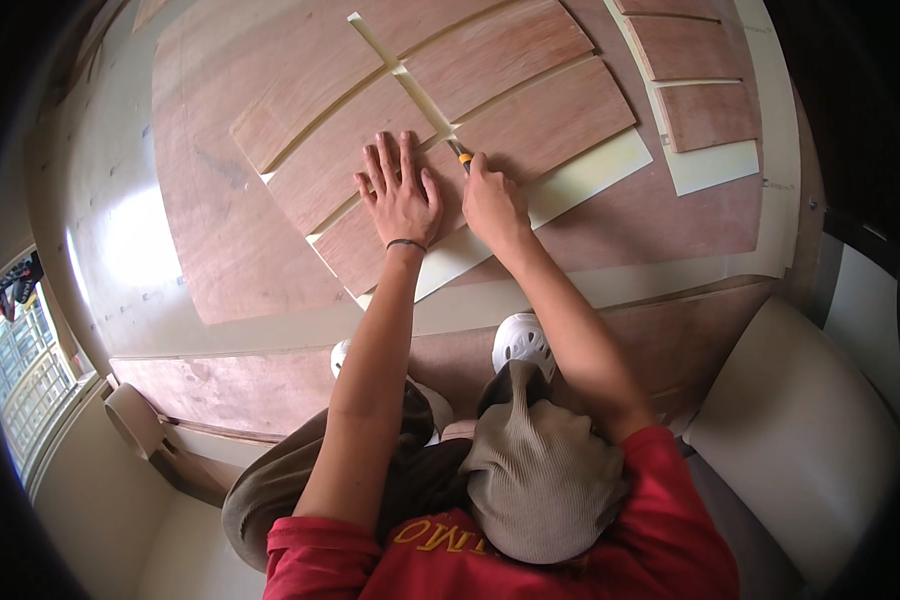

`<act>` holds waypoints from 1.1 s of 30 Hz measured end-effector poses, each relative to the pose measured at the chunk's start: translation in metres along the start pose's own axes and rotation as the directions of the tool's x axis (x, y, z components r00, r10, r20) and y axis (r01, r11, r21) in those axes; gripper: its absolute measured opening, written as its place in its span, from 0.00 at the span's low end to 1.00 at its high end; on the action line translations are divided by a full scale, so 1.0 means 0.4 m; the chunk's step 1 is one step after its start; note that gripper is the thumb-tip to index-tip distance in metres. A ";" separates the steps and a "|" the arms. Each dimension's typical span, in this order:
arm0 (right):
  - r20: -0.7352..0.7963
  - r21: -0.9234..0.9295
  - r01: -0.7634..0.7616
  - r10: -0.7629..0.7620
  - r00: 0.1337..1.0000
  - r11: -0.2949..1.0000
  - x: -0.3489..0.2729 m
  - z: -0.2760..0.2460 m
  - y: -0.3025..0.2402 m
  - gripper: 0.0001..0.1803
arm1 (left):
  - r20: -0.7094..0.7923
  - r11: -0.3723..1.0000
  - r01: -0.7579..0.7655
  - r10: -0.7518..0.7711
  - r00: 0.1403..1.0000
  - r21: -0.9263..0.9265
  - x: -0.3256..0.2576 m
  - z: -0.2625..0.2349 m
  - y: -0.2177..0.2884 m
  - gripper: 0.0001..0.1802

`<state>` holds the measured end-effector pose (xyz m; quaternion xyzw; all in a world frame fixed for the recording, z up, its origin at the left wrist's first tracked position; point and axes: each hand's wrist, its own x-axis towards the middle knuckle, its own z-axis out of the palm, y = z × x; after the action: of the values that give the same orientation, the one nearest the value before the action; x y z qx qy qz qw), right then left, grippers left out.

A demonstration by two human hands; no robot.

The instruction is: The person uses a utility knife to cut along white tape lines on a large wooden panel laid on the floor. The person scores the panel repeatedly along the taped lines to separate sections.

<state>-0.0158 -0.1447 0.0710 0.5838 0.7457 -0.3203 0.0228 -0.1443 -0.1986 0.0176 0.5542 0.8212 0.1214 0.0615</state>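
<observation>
Fingers are the first thing at risk. I have my left hand [402, 195] spread flat, fingers apart, pressing down on the reddish veneer sheet [370, 215] that lies on the floor. My right hand [492, 200] is just beside it, closed in a fist around a utility knife [461, 154] with a yellow and black handle. The tip of the knife sits where a pale cut line [400, 70] runs up between the veneer pieces. I cannot see the blade itself, so I cannot tell how deep it sits.

As I judge it, if the knife jumps out of the line, it could slide sideways into my left thumb or forefinger, which rest very near the tip. Too much force or a pull across the grain could cause that. The sheet could also shift under my palm and spoil the cut, since only my hand holds it. The thin veneer may splinter at the edge if I rush. I am crouched with my white shoes [522, 340] close behind the sheet, so losing my balance forward would throw weight onto the knife hand.
</observation>
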 end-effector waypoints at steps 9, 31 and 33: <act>0.109 -0.016 0.012 -0.010 0.994 1.000 0.010 -0.023 0.022 0.12 | -0.030 1.000 -0.009 0.009 1.000 -0.009 0.004 -0.003 0.007 0.36; 0.214 -0.153 -0.062 0.094 0.972 0.986 -0.355 -0.022 0.231 0.10 | -0.037 0.996 -0.031 0.034 0.999 0.085 0.010 0.016 -0.024 0.37; 0.178 -0.123 -0.029 0.051 0.983 0.992 -0.357 -0.012 0.239 0.10 | -0.033 0.989 -0.059 0.064 0.997 0.138 -0.008 0.006 -0.017 0.41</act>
<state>0.1159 -0.2538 0.0898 0.5649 0.7464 -0.3262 0.1320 -0.1484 -0.2037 0.0134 0.5799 0.8110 0.0769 0.0039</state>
